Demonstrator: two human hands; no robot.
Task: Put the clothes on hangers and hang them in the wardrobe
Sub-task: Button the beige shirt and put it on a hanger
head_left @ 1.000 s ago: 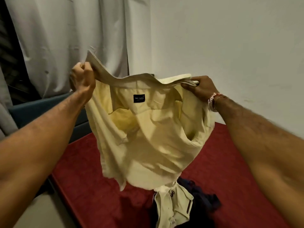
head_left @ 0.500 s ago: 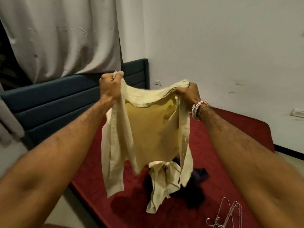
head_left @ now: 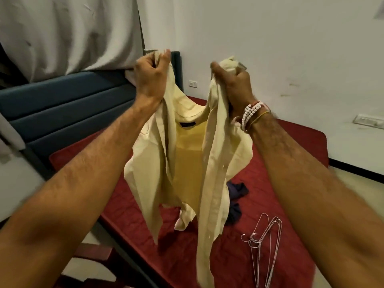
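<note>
A: Where is the pale yellow cloth shirt [head_left: 187, 163] at this moment?

B: It hangs in the air between the two hands, above the bed with the red mattress [head_left: 291, 146]. The open front faces the person, and the dark label inside the neck is visible.

A: How do the hands hold it?

B: The left hand [head_left: 150, 76] is curled into a fist around the left top edge of the shirt. The right hand [head_left: 234, 82], with white bead bracelets [head_left: 249, 114] at the wrist, grips the bunched right top edge. The hands are apart, at about the same height.

A: What else lies on the bed?

B: Some thin metal wire hangers [head_left: 265, 242] lie on the mattress, under the right forearm. A heap of dark navy clothes [head_left: 238, 190] lies behind the lower part of the shirt.
</note>
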